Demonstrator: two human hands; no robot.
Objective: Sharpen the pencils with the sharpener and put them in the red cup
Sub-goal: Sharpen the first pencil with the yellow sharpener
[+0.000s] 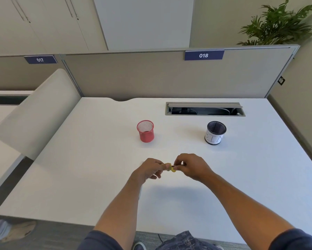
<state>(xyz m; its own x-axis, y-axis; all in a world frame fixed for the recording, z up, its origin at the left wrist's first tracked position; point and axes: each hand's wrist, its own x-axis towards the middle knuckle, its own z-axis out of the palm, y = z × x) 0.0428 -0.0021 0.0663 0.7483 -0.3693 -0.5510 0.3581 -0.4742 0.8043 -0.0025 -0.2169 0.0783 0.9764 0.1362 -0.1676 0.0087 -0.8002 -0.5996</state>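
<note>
Sharpening is judged to be the step in hand: a small yellow sharpener (172, 169) is pinched by the curled fingers of the left hand (150, 170), above the near middle of the white desk (90, 159); a short dark stretch of a pencil (176, 166) is seen at the sharpener's right side, and the rest of it is hidden inside the right hand (191, 166), whose fingers are curled round it; the two hands are almost touching, and it cannot be told how deep the pencil's tip is pushed in, nor whether it is already sharp. A thin pale line is seen on the desk beside the left forearm; it is possibly another pencil, but it is too faint to be named with certainty. Farther back the red cup (145, 131) is standing upright, well apart from the hands; through its mesh no pencil is seen, so it is judged that nothing was yet delivered; the task is therefore thought to be at an early stage, with the sharpening to be finished and the pencil to be carried to the red cup. To the right of it a black cup (215, 132) with a white paper label is standing, also with no pencil visible.
</note>
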